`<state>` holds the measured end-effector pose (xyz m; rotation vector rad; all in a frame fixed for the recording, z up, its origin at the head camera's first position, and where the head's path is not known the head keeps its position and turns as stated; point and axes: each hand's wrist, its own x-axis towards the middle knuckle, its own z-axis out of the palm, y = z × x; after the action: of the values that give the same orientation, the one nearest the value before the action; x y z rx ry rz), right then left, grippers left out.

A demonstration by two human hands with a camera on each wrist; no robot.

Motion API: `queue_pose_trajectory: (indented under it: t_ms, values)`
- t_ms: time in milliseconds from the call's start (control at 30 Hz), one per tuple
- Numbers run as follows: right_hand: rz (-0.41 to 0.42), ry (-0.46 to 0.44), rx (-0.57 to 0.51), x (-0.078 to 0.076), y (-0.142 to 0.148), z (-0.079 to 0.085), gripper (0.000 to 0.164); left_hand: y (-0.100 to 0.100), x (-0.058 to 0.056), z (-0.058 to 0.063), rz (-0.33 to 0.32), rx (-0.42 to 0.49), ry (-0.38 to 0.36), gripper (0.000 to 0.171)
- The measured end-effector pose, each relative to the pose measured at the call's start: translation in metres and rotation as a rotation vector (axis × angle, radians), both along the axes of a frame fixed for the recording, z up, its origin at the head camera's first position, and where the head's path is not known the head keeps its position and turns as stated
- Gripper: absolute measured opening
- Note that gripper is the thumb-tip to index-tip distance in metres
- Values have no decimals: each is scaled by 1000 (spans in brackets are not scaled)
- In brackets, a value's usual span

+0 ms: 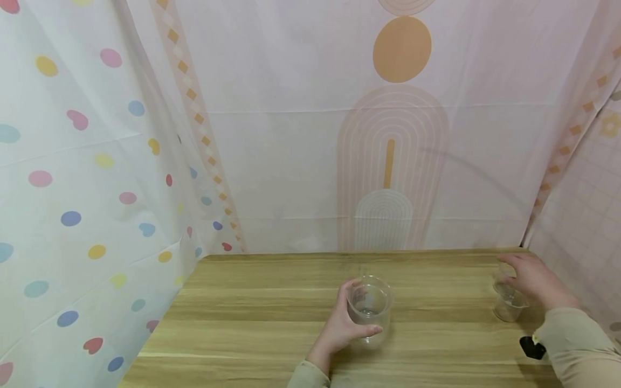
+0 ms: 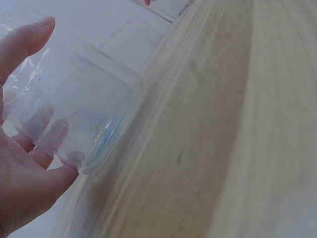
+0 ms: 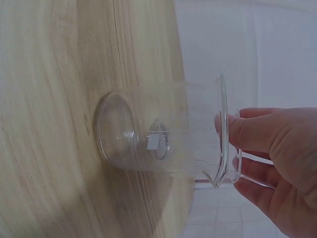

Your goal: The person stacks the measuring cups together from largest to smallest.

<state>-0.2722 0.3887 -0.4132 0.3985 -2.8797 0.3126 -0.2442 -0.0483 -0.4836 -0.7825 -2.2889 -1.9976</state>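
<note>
My left hand (image 1: 342, 323) grips a large clear glass beaker (image 1: 370, 310) around its side, thumb on the near side. In the left wrist view the beaker (image 2: 84, 99) is close to the tabletop; I cannot tell whether its base touches. Over at the right stands a smaller clear beaker (image 1: 509, 307) with a spout. The right wrist view shows this beaker (image 3: 153, 131) upright, with a printed oval mark and a white patch. Behind its rim, my right hand (image 3: 277, 153) pinches a second clear glass rim (image 3: 239, 171); the rest of that glass is hard to make out.
The wood-grain table (image 1: 252, 323) ends at a patterned cloth (image 1: 291, 178) at the back. A dotted curtain (image 1: 87, 215) hangs on the left. A black object (image 1: 532, 348) lies near the right sleeve (image 1: 577, 345).
</note>
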Motion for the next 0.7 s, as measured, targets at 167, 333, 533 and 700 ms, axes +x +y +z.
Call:
queue_pose_trajectory:
  t_ms: [167, 333, 533, 700]
  values:
    - [-4, -12, 19, -1, 1, 1, 49, 0, 0, 0, -2, -1, -7, 98]
    - [-3, -61, 27, -2, 2, 4, 49, 0, 0, 0, 2, 0, -9, 98]
    - [7, -110, 38, -1, 2, 9, 48, 0, -1, 0, -15, 13, -3, 97]
    - [15, -107, 32, -1, 2, 10, 48, 0, -1, 0, -18, 14, -3, 97]
